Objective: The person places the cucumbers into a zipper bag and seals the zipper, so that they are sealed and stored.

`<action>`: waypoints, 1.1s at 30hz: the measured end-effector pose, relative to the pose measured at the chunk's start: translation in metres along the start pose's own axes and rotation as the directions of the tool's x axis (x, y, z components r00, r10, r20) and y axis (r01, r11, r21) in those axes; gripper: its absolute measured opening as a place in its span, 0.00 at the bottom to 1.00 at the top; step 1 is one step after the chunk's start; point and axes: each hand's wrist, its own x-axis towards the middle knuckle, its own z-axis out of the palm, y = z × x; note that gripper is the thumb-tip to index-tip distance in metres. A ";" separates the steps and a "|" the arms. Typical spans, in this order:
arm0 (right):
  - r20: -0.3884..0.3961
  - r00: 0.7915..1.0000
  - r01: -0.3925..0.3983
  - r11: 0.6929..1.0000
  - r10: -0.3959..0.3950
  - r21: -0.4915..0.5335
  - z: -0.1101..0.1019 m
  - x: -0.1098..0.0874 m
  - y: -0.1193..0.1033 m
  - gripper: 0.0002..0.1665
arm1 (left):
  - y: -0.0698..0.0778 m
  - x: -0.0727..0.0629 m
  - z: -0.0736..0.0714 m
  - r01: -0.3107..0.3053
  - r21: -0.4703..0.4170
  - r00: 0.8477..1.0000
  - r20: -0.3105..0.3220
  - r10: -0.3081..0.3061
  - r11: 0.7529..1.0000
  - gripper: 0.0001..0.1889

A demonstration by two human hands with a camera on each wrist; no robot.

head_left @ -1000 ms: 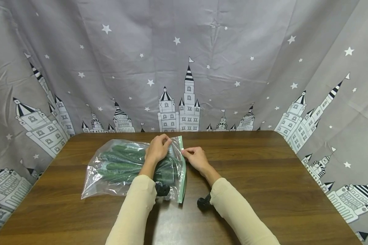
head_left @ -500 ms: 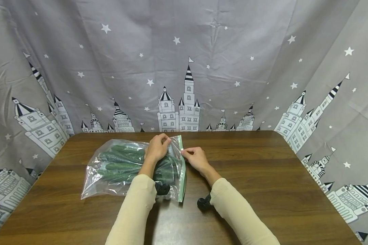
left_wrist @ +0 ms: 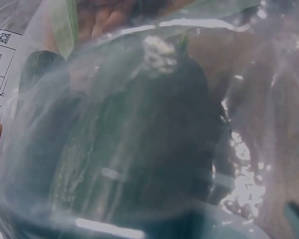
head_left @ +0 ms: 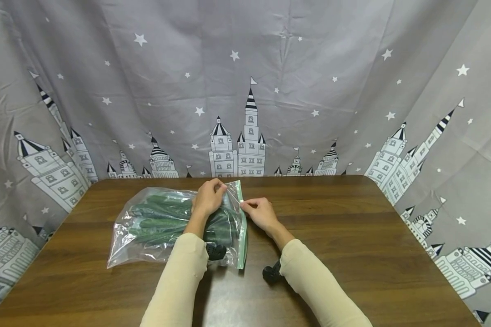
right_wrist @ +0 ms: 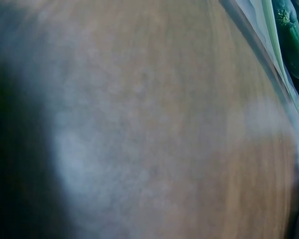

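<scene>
A clear zip bag (head_left: 124, 252) with a green zip strip (head_left: 242, 240) lies flat in the head view. Several dark green cucumbers (head_left: 161, 223) sit inside it; the left wrist view shows cucumbers (left_wrist: 124, 139) close up through the plastic. My left hand (head_left: 206, 202) lies over the bag, its fingertips gripping the plastic near the far edge by the strip. From the strip's right side, my right hand (head_left: 263, 212) pinches the small white slider (head_left: 242, 202) between thumb and finger. Cucumber ends (right_wrist: 291, 40) also show at the right wrist view's corner.
The bag rests on a brown wooden table (head_left: 352, 254). Behind it hangs a grey curtain (head_left: 311, 59) printed with castles and stars. Dark wrist cameras (head_left: 216, 252) hang below both wrists, the left one over the bag's near side.
Both hands keep their places on the bag and slider. The whole head view has shifted very slightly; nothing else visibly moves.
</scene>
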 end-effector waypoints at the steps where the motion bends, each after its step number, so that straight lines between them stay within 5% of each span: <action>1: 0.002 1.000 -0.001 1.000 0.001 0.002 0.000 0.000 0.000 0.14 | 0.000 0.000 -0.001 0.002 -0.001 1.000 -0.001 -0.002 1.000 0.11; 33: 0.038 0.999 0.040 0.996 -0.037 -0.080 -0.002 -0.014 -0.002 0.14 | 0.001 -0.003 -0.002 0.010 -0.006 1.000 0.001 -0.010 1.000 0.11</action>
